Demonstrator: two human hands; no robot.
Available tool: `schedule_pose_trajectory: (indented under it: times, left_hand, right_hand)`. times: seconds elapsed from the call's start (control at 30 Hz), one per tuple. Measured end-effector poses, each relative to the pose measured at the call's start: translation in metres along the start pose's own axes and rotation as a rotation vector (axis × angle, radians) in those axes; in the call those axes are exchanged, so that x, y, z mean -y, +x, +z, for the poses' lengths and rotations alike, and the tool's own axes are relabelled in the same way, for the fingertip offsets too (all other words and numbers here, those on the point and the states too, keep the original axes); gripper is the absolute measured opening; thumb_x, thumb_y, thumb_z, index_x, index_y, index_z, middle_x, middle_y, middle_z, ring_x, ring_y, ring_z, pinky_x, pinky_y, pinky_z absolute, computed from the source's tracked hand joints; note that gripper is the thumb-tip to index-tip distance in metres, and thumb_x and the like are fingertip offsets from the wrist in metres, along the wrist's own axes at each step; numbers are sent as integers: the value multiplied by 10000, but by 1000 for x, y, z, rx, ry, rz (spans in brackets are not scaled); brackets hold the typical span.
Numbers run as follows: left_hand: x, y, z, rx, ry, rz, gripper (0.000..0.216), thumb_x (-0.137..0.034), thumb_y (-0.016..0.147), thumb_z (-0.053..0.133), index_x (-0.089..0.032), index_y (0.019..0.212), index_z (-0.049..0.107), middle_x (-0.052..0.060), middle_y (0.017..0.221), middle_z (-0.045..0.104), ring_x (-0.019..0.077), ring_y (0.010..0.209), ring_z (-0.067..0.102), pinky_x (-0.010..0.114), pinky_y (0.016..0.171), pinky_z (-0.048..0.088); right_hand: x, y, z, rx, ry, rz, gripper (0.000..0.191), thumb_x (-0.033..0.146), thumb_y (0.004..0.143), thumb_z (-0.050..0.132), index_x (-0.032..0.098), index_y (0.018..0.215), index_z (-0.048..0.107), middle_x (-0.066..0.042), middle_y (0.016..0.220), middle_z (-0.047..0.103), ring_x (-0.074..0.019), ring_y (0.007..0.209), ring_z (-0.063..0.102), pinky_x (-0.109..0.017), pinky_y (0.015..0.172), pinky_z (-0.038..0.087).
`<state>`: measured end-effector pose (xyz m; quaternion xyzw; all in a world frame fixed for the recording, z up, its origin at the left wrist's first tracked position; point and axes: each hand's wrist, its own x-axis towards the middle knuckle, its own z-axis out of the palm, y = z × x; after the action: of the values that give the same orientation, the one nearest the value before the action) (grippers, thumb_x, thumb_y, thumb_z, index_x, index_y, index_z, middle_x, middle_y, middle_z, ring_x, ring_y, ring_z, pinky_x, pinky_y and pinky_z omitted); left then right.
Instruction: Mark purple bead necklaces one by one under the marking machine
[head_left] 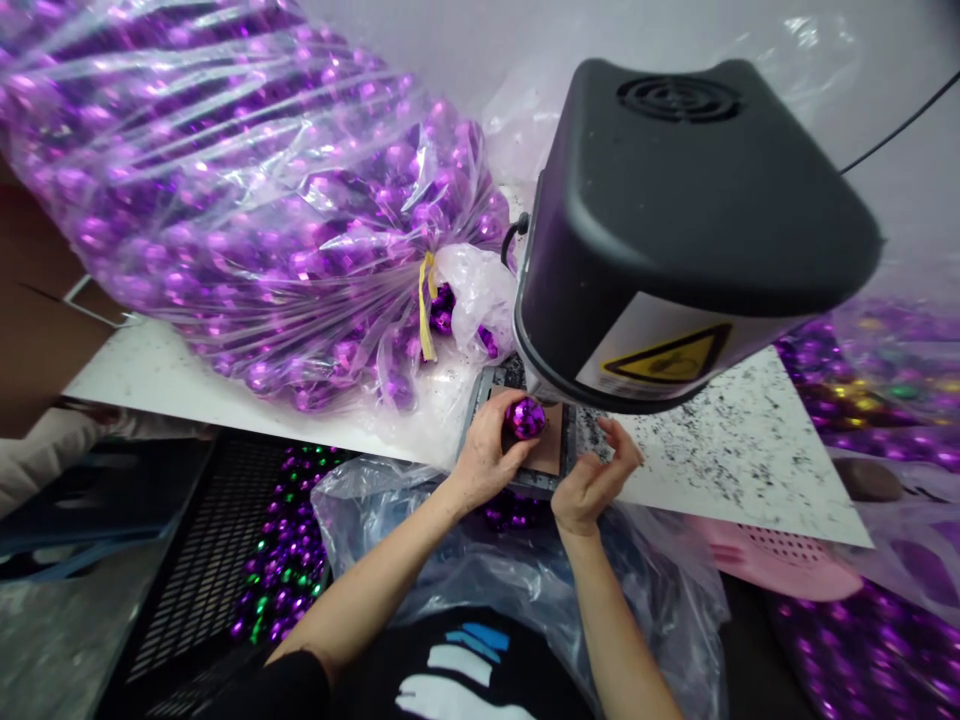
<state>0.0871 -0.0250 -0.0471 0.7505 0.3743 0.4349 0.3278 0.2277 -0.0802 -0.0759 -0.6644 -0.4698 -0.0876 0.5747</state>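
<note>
A shiny purple faceted ball is held between the thumb and fingers of my left hand, over the brown pad on the base plate of a black machine. To the right of that plate is my right hand, with nothing in it; its fingers are partly bent and apart, one stretched outward. The machine's head overhangs both hands and carries a yellow warning label. More purple balls show below the plate's front edge, above clear plastic across my lap.
A large clear bag of purple balls, tied with a yellow strip, fills the table's left side. Dark flecks cover the white table. A black crate stands lower left, a pink basket lower right. Another person's sleeve shows at left.
</note>
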Motion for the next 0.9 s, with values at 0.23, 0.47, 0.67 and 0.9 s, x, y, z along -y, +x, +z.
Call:
schedule_pose_trajectory:
  times: [0.23,0.47,0.67,0.9]
  left_hand:
    - [-10,4,1,-62,105,59,499,-409,879,702,-183,1277,505,116,1190,644,257,1122,618,423,966,496]
    - [-5,11,-6,-57,112,-99,440,-430,869,711,-192,1203,549,77,1104,677,229,1027,642,388,922,504]
    - [3,10,-14,-20,20,-80,507,-462,856,720,-196,1249,541,95,1198,652,246,1112,620,416,988,493]
    - [16,13,-19,-33,-118,-234,447,-434,897,667,-198,1257,546,83,1194,659,217,1092,640,383,971,511]
  right_hand:
    - [1,2,-2,26,9,-3,457,346,949,394,94,1328,436,-150,1218,537,-151,1195,501,-393,1067,439]
    - [7,30,-13,-7,3,91,462,374,959,383,115,1341,402,-132,1228,530,-130,1185,516,-371,1074,424]
    - [5,35,-20,28,-17,158,465,384,930,471,117,1308,438,-119,1209,548,-124,1152,541,-340,1031,446]
    - [2,32,-27,60,-1,186,439,386,933,465,138,1296,459,-105,1208,550,-102,1119,551,-313,1014,460]
